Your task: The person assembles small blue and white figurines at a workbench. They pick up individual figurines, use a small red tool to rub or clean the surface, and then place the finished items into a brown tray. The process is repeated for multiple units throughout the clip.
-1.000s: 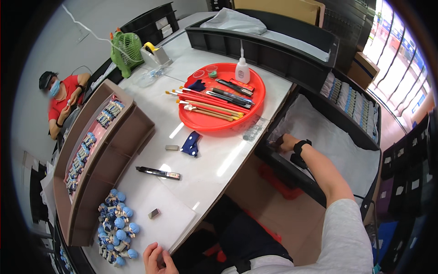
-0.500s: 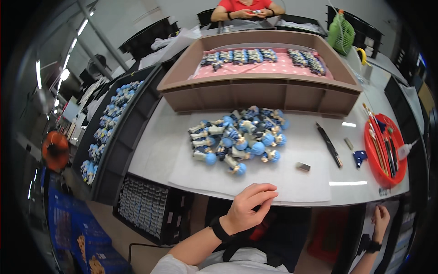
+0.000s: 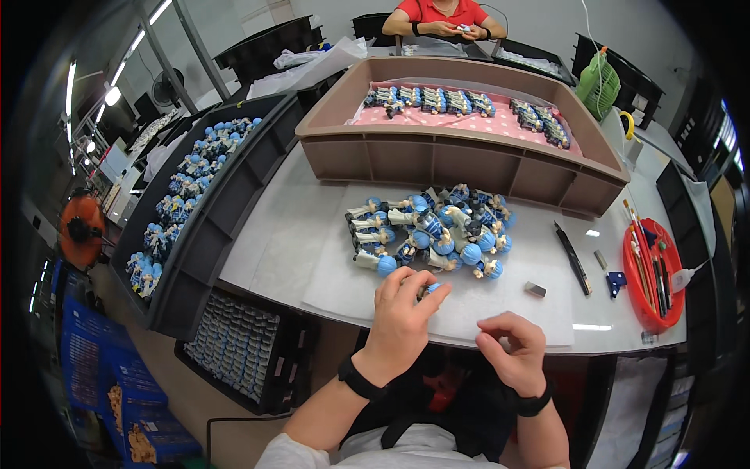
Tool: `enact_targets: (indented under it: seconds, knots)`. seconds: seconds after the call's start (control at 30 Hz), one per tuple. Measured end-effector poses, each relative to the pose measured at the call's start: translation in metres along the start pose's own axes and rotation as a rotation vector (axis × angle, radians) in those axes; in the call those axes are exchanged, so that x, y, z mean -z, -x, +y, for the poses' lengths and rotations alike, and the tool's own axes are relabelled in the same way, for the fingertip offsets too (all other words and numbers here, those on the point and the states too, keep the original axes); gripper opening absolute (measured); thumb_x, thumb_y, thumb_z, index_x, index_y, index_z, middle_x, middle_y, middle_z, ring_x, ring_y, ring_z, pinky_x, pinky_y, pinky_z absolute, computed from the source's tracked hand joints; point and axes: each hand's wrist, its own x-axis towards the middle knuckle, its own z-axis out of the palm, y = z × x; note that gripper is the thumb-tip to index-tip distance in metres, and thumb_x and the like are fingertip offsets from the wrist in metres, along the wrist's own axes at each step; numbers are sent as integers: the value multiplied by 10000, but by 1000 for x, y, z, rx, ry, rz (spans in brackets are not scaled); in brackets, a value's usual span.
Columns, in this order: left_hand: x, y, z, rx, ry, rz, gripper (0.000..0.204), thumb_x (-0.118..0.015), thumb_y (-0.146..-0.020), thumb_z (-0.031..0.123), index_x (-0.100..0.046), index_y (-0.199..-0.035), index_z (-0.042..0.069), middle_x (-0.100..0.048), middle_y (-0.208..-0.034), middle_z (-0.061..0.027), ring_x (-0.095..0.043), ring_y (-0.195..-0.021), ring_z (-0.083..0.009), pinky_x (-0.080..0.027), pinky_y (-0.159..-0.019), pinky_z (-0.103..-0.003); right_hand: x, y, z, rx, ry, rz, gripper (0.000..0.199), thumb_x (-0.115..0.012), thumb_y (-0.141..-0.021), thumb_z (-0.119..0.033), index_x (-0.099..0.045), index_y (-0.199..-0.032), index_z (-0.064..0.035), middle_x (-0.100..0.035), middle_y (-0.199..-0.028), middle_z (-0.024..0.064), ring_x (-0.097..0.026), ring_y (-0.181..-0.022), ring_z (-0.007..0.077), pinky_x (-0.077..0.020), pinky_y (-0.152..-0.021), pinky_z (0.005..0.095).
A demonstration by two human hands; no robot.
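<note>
Figure [image 3: 433, 288], one: lay mostly hidden under the left hand [image 3: 400, 316], a patch of blue showing; grip was indeterminable. Co-worker [image 3: 447, 14]: head was largely cut off by the upper edge; held item [image 3: 464, 29] was too small to identify. Lower crate [image 3: 291, 371]: was partly covered by the table [image 3: 269, 234], rowed contents too small to separate.

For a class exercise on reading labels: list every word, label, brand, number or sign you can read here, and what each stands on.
None can be read.
Black pen-like tool: any marking is too small to read.
Black bin behind the green fan: pale patches, too blurred to read.
</note>
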Motion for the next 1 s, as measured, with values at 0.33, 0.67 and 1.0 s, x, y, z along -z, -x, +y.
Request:
enact_targets:
  seconds: [0.33,0.67,1.0]
  knots:
    - [-7,-6,-4,707,1407,43,289,-574,-868,110,-529,-1127,-10,-607,-1000,-62,-592,-822,-114,-504,-734,-253,-19,-19,8,-29,5,-136,481,-708,-745,-95,-508,-1170,9,-622,-954,113,-602,-788,152,-479,-691,250]
    - [-22,0,-14,674,1485,3,293,-511,-908,166,-531,-1146,-4,-610,-1001,-60,-596,-863,-124,-498,-757,-261,-20,-16,13,-71,-71,-108,391,-632,-822,-137,-514,-1161,19,-613,-880,82,-575,-758,122,-457,-690,238]
    - [-24,2,-14,661,1436,36,277,-538,-894,155,-557,-1125,4,-621,-966,-47,-578,-804,-96,-477,-706,-226,-15,-18,4,-157,-66,-128,329,-452,-937,-211,-497,-1191,-7,-599,-850,58,-545,-754,109,-438,-698,243]
